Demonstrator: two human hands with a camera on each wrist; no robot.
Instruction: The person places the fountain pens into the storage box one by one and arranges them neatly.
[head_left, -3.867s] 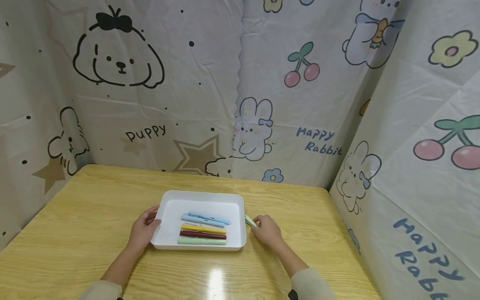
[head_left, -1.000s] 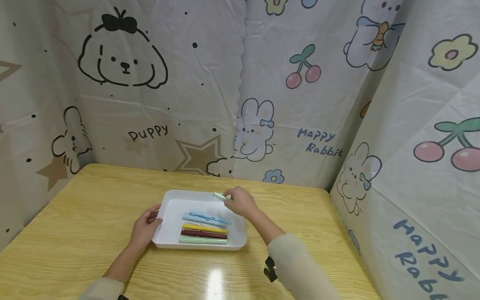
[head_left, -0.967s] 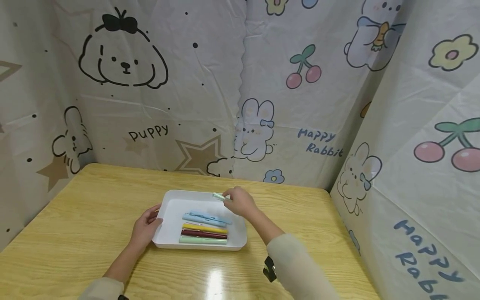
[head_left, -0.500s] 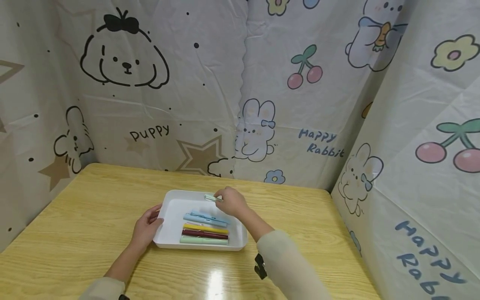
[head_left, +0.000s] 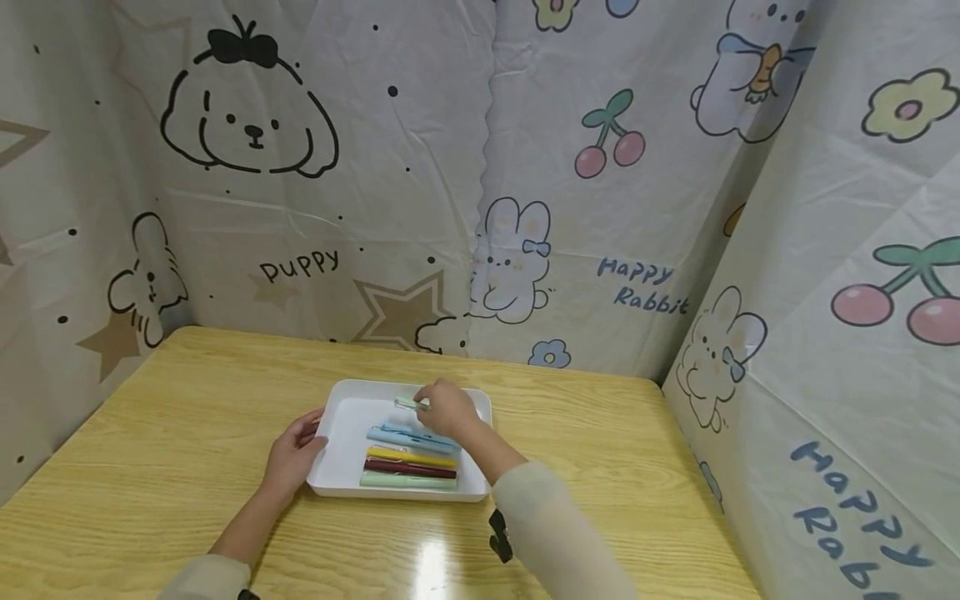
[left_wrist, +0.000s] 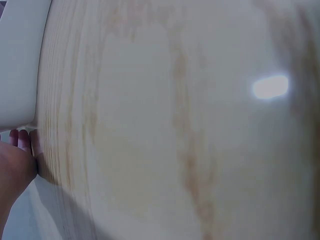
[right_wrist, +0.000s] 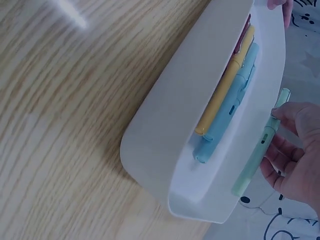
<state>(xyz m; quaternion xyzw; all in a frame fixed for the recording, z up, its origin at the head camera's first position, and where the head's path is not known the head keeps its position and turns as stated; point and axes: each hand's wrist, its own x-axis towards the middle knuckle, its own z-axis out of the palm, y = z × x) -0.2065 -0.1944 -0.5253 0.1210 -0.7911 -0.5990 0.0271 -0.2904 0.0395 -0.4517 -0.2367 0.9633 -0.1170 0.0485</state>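
Observation:
My right hand [head_left: 448, 408] pinches a light green pen [right_wrist: 259, 157] between thumb and fingers, over the back part of a white tray [head_left: 397, 494]. Inside the tray lie two light blue pens [head_left: 414, 438], a yellow pen [head_left: 412, 457], a dark red pen [head_left: 409, 469] and another light green pen [head_left: 407, 481], side by side. My left hand [head_left: 288, 458] grips the tray's left side, its thumb at the rim and its other fingers along the outside. In the left wrist view, only part of that hand [left_wrist: 15, 167] shows below the tray's corner.
The tray stands on a yellow wood-grain table [head_left: 210, 383]. Behind it and to the right hang pale curtains [head_left: 420, 167] printed with cartoon animals, cherries and stars. A bright light reflection lies on the table in front of the tray.
My right hand has brought the light green pen from beside the tray's right edge, over the back rim, then leftward and down into the tray's back area. My left hand stays at the tray's left side.

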